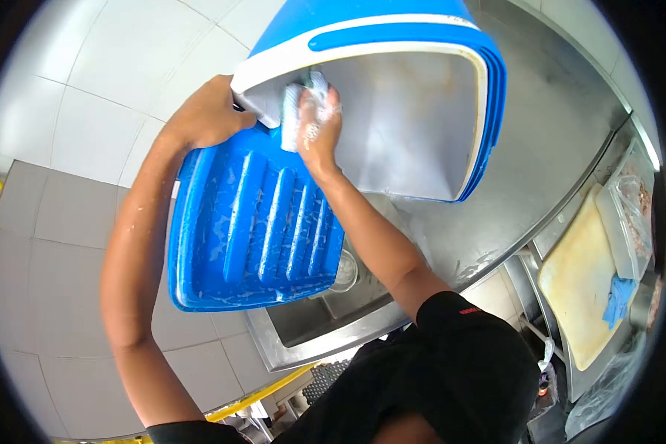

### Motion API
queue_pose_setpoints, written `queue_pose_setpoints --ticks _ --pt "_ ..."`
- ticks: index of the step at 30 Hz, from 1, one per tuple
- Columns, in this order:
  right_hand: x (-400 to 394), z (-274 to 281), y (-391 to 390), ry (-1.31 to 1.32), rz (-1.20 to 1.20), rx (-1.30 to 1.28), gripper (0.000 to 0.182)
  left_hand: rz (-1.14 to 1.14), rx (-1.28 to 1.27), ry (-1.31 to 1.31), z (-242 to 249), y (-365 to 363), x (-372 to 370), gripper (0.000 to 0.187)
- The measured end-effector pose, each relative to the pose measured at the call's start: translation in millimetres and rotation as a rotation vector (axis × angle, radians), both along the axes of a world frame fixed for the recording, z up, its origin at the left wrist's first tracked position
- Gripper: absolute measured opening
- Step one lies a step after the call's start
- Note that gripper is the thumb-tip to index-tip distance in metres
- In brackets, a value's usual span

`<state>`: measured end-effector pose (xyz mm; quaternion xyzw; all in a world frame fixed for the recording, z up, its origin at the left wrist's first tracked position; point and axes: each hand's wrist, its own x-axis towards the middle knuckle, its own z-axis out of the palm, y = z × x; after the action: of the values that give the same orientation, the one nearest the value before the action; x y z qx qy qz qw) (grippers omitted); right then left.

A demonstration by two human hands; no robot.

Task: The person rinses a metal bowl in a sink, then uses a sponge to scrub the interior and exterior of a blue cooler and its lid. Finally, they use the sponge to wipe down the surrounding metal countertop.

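Observation:
A blue cooler box with a pale inner lining lies tipped on its side, its mouth facing me. Its ribbed blue lid, wet with suds, hangs open below the mouth. My left hand is closed around the cooler's left edge near the lid joint, thumb on the near side. Inside the mouth, at that same side, my right hand presses a light-coloured soapy cloth against the rim and inner wall. Foam covers the back of the right hand. Brownish stains show on the lining.
The cooler rests on a steel counter beside a sink basin. A round clear container stands partly behind the lid. To the right are a cutting board, a blue cloth and a plastic tub. Tiled wall borders the left.

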<state>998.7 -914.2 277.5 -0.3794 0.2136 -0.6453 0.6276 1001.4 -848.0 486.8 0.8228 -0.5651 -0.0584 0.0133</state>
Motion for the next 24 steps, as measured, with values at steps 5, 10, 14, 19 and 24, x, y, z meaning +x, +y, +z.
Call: queue_pose_setpoints --ticks 5,10,14,19,24 --pt "-5.7 64.4 6.1 -0.192 0.005 -0.036 0.037 0.028 0.024 0.053 3.0 -2.5 3.9 0.035" --pt "-8.1 78.4 3.1 -0.237 -0.098 -0.013 0.046 -0.033 0.103 0.061 -0.1 -1.9 20.3 0.041" --pt "27.5 52.8 -74.5 0.114 -0.011 -0.195 0.042 0.021 0.055 0.112 1.1 -0.3 11.3 0.044" --pt "62.2 12.4 -169.8 0.246 -0.079 -0.256 0.045 -0.008 0.041 0.084 5.5 -3.5 -5.4 0.044" --pt "62.3 -9.4 -187.6 0.207 0.01 -0.155 0.049 0.025 -0.012 0.045 -0.6 -3.6 0.3 0.044"
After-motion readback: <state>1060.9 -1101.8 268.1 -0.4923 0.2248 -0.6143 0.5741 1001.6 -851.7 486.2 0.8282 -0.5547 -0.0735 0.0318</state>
